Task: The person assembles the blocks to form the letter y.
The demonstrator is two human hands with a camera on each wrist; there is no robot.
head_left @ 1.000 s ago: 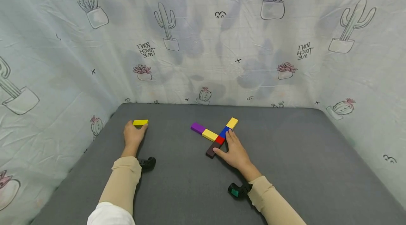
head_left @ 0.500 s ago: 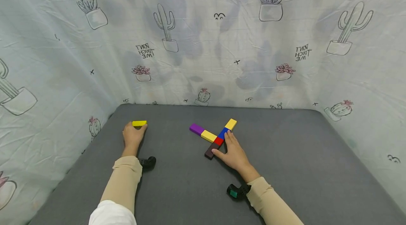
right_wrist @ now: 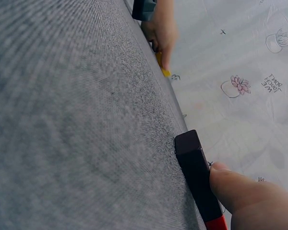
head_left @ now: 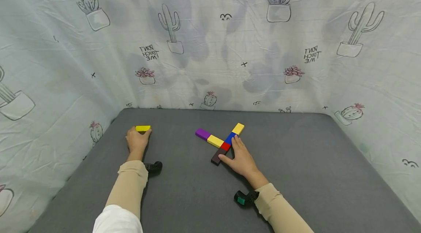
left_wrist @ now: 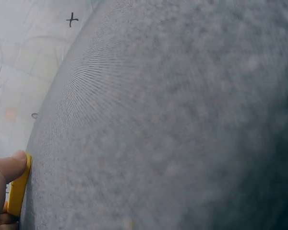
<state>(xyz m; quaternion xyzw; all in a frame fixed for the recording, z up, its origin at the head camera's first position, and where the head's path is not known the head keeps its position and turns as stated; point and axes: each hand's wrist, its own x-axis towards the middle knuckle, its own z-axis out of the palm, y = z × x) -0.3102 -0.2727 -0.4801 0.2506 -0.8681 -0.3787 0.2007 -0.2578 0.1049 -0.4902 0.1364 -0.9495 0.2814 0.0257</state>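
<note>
Head view: a person's two arms in tan sleeves reach over a grey mat [head_left: 296, 160] walled in by a cactus-print cloth [head_left: 210, 43]. At centre left of the frame, the left hand [head_left: 137, 141] lies on the mat with its fingertips against the near side of a lone yellow block [head_left: 143, 128]; the fingers look loosely bent, and whether they pinch the block or only touch it cannot be told here. At centre, the right hand [head_left: 240, 158] lies flat beside a cross of blocks [head_left: 221, 141], fingers straight and spread: the thumb touches the dark brown block [head_left: 217, 157] at the cross's lower end, and the forefinger lies along the blue block [head_left: 231, 138]. A red block [head_left: 225, 146] sits at the crossing, with a purple block [head_left: 202, 134] at the left tip and yellow pieces on the left and upper arms. Black wrist cameras show below each hand.

Left wrist view: in the lower left corner of the frame, a fingertip and the thumb below it grip the yellow block [left_wrist: 17, 191] by its ends. The grey mat [left_wrist: 182, 120] fills the rest of the frame, with cloth in the upper left.

Right wrist view: at lower right, the thumb presses against the side of the dark brown block [right_wrist: 196, 170], with a sliver of the red block [right_wrist: 216, 224] at the bottom edge. At the top of the frame, well apart, the left hand [right_wrist: 161, 31] touches the yellow block [right_wrist: 162, 66].
</note>
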